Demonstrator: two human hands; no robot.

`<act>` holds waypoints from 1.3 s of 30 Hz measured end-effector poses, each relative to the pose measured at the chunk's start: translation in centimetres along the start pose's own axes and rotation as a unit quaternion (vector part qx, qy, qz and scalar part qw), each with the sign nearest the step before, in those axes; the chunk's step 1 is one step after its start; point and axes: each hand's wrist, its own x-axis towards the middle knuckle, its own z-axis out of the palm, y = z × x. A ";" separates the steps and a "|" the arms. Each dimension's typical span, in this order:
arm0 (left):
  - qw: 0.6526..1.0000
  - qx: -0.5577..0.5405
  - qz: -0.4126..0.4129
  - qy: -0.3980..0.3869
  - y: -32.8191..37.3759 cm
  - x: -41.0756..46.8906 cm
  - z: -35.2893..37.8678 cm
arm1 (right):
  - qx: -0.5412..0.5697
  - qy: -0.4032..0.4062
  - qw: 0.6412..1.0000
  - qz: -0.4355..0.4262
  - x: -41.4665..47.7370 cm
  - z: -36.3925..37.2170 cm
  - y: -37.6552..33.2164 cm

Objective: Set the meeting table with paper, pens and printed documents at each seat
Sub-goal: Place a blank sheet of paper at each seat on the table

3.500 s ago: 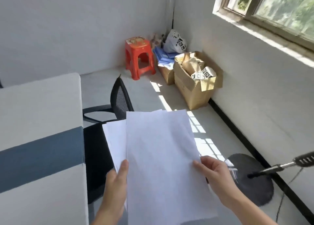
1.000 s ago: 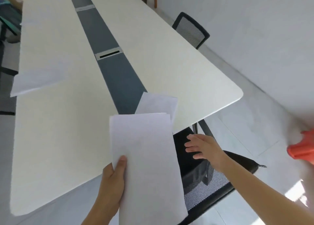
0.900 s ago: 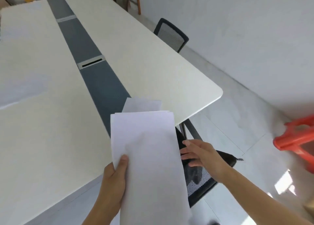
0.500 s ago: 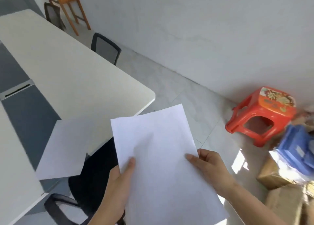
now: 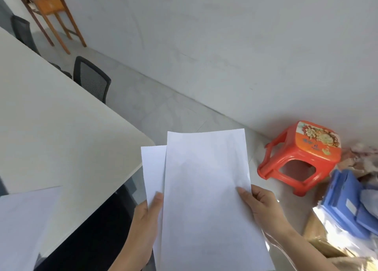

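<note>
- Gripping the under sheet (image 5: 153, 168) with the left hand (image 5: 141, 227), thumb curled over its face, fingers hidden behind.
- Pinching the right edge of the top sheet (image 5: 204, 199) with the right hand (image 5: 263, 207), thumb on top, fingers beneath.
- Both white sheets held in the air, off the table, just past its rounded corner, with the top one shifted right and baring a strip of the under one.
- Lower left, flat on the white table (image 5: 61, 127) near its end edge: one loose sheet (image 5: 24, 219).
- Tucked under that corner, a black chair (image 5: 96, 244); farther along the same side, a mesh-backed chair (image 5: 92, 78).
- On the floor at right, a red plastic stool (image 5: 300, 156), beside blurred blue folders (image 5: 351, 205) on a cardboard box (image 5: 319, 242).
- Against the far wall, a small wooden stand (image 5: 51, 6).
</note>
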 end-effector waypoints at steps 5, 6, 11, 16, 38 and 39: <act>0.998 -0.062 -0.017 0.028 5.6 7.3 3.5 | -0.039 0.004 0.999 -0.024 8.5 -1.7 -5.2; 0.997 -0.071 -0.012 0.039 7.3 8.6 3.8 | -0.044 -0.001 0.998 -0.034 10.2 -1.7 -6.7; 0.994 -0.092 -0.020 0.055 12.5 16.1 4.7 | -0.064 -0.020 0.995 -0.068 18.3 -0.8 -11.7; 0.994 -0.084 -0.015 0.068 15.3 23.1 5.2 | -0.064 -0.068 0.995 -0.025 26.6 0.7 -14.2; 0.873 -0.290 -0.008 0.392 29.3 49.3 2.2 | -0.269 -0.352 0.897 -0.011 64.7 18.8 -33.7; 0.868 -0.298 -0.005 0.397 29.7 50.5 1.0 | -0.271 -0.357 0.894 -0.017 65.7 20.7 -34.2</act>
